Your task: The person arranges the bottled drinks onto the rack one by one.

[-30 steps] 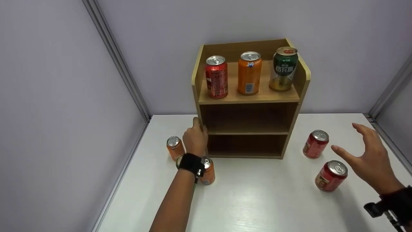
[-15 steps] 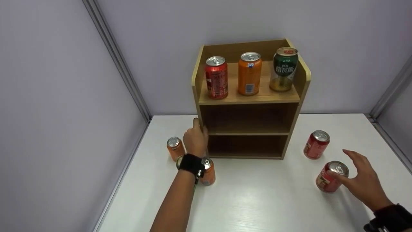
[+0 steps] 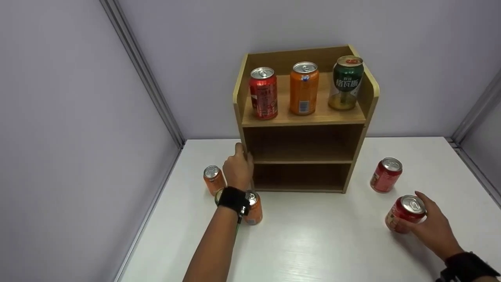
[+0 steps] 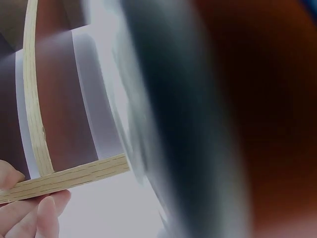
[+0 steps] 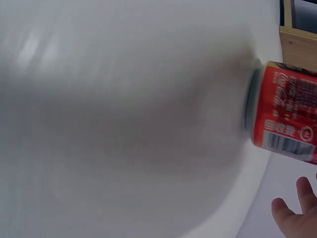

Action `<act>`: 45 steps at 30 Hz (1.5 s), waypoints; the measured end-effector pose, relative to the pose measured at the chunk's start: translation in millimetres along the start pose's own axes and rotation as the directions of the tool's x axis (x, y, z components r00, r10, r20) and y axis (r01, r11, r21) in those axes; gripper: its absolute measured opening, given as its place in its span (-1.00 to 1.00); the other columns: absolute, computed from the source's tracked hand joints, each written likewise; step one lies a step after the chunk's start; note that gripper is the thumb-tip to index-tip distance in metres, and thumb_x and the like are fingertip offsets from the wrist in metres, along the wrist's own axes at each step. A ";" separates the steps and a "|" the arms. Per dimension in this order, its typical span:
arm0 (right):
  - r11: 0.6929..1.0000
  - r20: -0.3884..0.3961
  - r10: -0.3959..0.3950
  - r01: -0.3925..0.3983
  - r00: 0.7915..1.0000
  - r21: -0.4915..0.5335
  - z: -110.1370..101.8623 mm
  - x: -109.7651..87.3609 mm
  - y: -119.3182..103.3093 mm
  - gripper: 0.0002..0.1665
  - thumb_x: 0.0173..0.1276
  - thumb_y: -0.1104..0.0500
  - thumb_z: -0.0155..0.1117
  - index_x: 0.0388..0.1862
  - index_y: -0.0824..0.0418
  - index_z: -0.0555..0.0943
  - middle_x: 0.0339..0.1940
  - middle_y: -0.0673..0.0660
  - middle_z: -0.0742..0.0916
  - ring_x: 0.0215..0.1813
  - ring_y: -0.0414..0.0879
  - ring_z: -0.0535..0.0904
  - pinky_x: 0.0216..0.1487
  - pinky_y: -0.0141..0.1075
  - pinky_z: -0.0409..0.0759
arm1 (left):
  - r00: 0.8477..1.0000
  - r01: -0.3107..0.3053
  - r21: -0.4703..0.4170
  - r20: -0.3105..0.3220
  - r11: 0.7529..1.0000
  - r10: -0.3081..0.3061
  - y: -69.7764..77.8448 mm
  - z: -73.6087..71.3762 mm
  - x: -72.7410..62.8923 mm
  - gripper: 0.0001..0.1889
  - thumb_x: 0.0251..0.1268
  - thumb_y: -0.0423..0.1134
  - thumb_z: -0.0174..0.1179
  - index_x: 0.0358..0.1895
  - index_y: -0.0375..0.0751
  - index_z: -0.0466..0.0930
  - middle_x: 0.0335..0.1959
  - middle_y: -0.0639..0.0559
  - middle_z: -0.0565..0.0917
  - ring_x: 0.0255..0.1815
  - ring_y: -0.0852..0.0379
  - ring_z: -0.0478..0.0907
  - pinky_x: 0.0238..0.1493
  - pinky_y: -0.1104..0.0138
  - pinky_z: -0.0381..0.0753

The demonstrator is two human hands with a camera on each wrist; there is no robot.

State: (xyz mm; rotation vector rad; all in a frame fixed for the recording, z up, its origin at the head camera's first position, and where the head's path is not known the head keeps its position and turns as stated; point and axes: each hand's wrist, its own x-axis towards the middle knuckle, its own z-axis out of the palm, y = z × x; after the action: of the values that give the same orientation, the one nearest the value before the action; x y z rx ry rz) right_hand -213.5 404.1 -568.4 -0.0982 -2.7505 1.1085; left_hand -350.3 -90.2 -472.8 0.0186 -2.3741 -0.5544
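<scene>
My left hand (image 3: 238, 170) grips the left side panel of a small wooden shelf (image 3: 301, 161). In the left wrist view the panel edge (image 4: 81, 174) runs between thumb and fingers (image 4: 48, 215). My right hand (image 3: 435, 229) curves around a red Coca-Cola can (image 3: 403, 209) standing on the table, thumb across its front and a finger behind its top. The right wrist view has the can (image 5: 287, 111) with a gap between it and the spread fingers (image 5: 283, 214). Behind that can stands another red can (image 3: 385, 178).
On the shelf's top stand a red can (image 3: 264, 98), an orange can (image 3: 303, 92) and a green-and-gold can (image 3: 346, 86). Beside the left forearm are two orange cans (image 3: 214, 183) (image 3: 254, 211); another can (image 3: 218, 196) is mostly hidden by the wrist. Walls (image 3: 98, 141) enclose the table.
My right hand has come down and leftward from the right side to the nearer red can, its thumb now across the can's front. My left hand keeps its grip on the shelf.
</scene>
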 end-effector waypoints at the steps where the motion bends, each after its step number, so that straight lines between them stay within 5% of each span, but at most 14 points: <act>1: 1.000 0.007 0.018 -0.018 1.000 0.008 1.2 -0.3 0.3 0.30 0.25 -0.01 0.62 0.66 0.45 0.00 0.48 0.69 0.34 0.47 0.67 0.27 0.30 0.57 0.28 | 1.000 0.002 -0.001 0.005 1.000 -0.002 0.1 -0.2 -0.1 -0.75 0.44 -0.19 0.31 0.01 -0.23 0.53 -0.56 -0.27 0.75 -0.58 -0.22 0.74 -0.57 -0.01 0.63; 10: 0.996 -0.012 0.079 -0.078 0.997 0.045 6.1 -2.9 -2.3 0.19 0.25 -0.01 0.62 0.59 0.44 0.11 0.42 0.62 0.46 0.42 0.57 0.40 0.27 0.46 0.41 | 1.000 0.009 -0.006 0.004 1.000 -0.009 1.2 -3.3 -0.5 -0.73 0.42 -0.20 0.33 0.02 -0.24 0.53 -0.54 -0.28 0.76 -0.57 -0.23 0.74 -0.56 -0.01 0.64; 18: 0.974 -0.049 0.203 -0.197 0.978 0.108 9.2 -7.5 -7.7 0.28 0.27 -0.06 0.60 0.69 0.34 0.01 0.53 0.55 0.41 0.49 0.47 0.37 0.35 0.33 0.44 | 1.000 0.008 0.000 0.010 1.000 -0.008 3.1 -3.2 -0.2 -0.73 0.42 -0.18 0.32 0.02 -0.24 0.54 -0.53 -0.29 0.76 -0.55 -0.24 0.75 -0.53 -0.02 0.65; 23: 0.970 -0.059 0.219 -0.211 0.974 0.121 12.7 -12.7 -19.8 0.34 0.26 -0.09 0.61 0.70 0.34 -0.04 0.55 0.56 0.39 0.51 0.45 0.38 0.26 -0.21 0.58 | 1.000 0.012 0.006 0.020 1.000 -0.013 4.1 -4.5 -0.9 -0.74 0.42 -0.19 0.32 0.00 -0.23 0.52 -0.54 -0.30 0.76 -0.54 -0.25 0.76 -0.54 -0.03 0.66; 29: 0.986 -0.098 0.123 -0.111 0.987 0.124 20.8 -16.0 -49.6 0.25 0.21 -0.02 0.65 0.61 0.41 0.09 0.47 0.53 0.48 0.42 0.36 0.45 0.21 -0.42 0.54 | 1.000 0.015 0.002 0.011 1.000 -0.015 2.8 -4.6 0.7 -0.73 0.40 -0.19 0.33 0.01 -0.23 0.53 -0.53 -0.30 0.76 -0.54 -0.26 0.75 -0.53 -0.04 0.65; 32: 0.992 -0.140 0.042 -0.024 0.989 0.128 23.0 -17.2 -66.9 0.17 0.16 0.04 0.70 0.55 0.41 0.19 0.38 0.50 0.56 0.26 -0.13 0.56 -0.05 -0.75 0.26 | 1.000 0.017 0.005 0.018 1.000 -0.018 1.9 -3.9 0.9 -0.72 0.41 -0.18 0.33 0.03 -0.23 0.54 -0.53 -0.30 0.76 -0.54 -0.26 0.75 -0.53 -0.03 0.66; 36: 0.983 -0.190 -0.082 0.111 0.978 0.148 24.8 -16.8 -91.6 0.07 0.09 0.17 0.72 0.47 0.39 0.31 0.27 0.44 0.65 0.06 -0.72 0.35 -0.01 -0.81 0.27 | 0.999 0.021 0.006 0.028 1.000 -0.021 1.6 -3.4 1.3 -0.72 0.43 -0.17 0.32 0.04 -0.23 0.54 -0.53 -0.29 0.76 -0.54 -0.25 0.75 -0.53 -0.02 0.66; 40: 0.964 -0.215 -0.163 0.202 0.963 0.173 26.0 -16.4 -113.5 0.01 0.03 0.28 0.73 0.42 0.38 0.39 0.21 0.38 0.70 0.06 -0.76 0.39 0.06 -0.80 0.29 | 0.999 0.021 0.004 0.029 1.000 -0.021 2.5 -2.9 1.1 -0.72 0.43 -0.17 0.32 0.03 -0.23 0.53 -0.54 -0.29 0.75 -0.56 -0.24 0.74 -0.54 -0.03 0.65; 45: 0.932 -0.241 -0.250 0.301 0.938 0.203 29.7 -12.4 -141.1 0.00 -0.08 0.35 0.77 0.38 0.34 0.48 0.12 -0.24 0.70 0.10 -0.68 0.48 0.12 -0.79 0.34 | 0.999 0.017 0.008 0.027 1.000 -0.017 1.5 -3.5 1.0 -0.73 0.44 -0.17 0.31 0.02 -0.24 0.54 -0.53 -0.28 0.76 -0.55 -0.22 0.75 -0.53 -0.02 0.66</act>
State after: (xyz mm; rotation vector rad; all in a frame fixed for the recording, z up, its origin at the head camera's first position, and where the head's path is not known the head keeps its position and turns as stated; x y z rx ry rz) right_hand -206.3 280.6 -493.3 0.1888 -2.3359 1.2536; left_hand -348.6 -90.4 -469.2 0.0350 -2.4043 -0.5568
